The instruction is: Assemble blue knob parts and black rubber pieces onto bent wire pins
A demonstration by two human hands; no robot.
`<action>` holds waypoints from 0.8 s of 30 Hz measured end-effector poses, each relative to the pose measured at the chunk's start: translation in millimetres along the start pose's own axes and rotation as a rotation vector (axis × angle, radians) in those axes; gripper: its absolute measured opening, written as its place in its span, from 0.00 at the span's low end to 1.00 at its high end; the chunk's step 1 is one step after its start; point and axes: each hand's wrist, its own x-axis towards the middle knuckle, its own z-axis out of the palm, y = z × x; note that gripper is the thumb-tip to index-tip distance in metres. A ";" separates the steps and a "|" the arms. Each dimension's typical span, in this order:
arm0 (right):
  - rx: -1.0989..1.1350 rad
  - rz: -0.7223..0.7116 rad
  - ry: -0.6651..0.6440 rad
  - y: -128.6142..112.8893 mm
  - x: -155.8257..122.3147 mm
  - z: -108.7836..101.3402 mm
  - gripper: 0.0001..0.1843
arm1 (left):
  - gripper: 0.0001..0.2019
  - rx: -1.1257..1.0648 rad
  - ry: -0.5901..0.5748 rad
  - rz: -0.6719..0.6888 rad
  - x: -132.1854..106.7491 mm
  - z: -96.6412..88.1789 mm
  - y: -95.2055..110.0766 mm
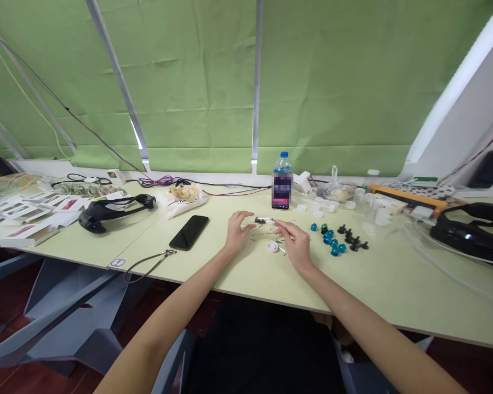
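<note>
My left hand [237, 231] rests on the pale green table [213, 268] with its fingers curled down, tips touching the surface near a thin wire. My right hand [294, 241] lies beside it, fingers pinched towards a small dark and clear part [264, 220] that sits between the two hands. Whether the fingers actually grip that part is too small to tell. A small white round piece [273, 247] lies on the table just in front of my right hand. Blue and green beads [331, 241] and black knobs [352, 239] lie to the right.
A black phone [189, 232] with a lanyard lies at the left, a headset [107, 210] beyond it. A water bottle [282, 180] stands behind my hands. White caps, a plastic bag, a power strip and another headset [472, 232] fill the right side. Boxes lie far left.
</note>
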 end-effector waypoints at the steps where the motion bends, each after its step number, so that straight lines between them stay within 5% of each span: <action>1: -0.028 -0.009 -0.006 0.5 -0.3 -0.7 0.14 | 0.09 0.002 0.021 0.000 -0.1 -0.5 0.3; 7: -0.174 -0.047 -0.090 -2.3 1.0 -2.6 0.14 | 0.11 0.012 0.098 0.038 -1.8 -1.8 1.0; 12: -0.236 -0.092 -0.171 -11.6 1.2 -3.0 0.13 | 0.11 -0.021 0.032 0.093 -2.7 0.3 3.7; 24: -0.218 -0.100 -0.179 -14.0 2.9 0.1 0.15 | 0.13 -0.108 0.035 0.048 -0.7 0.3 2.4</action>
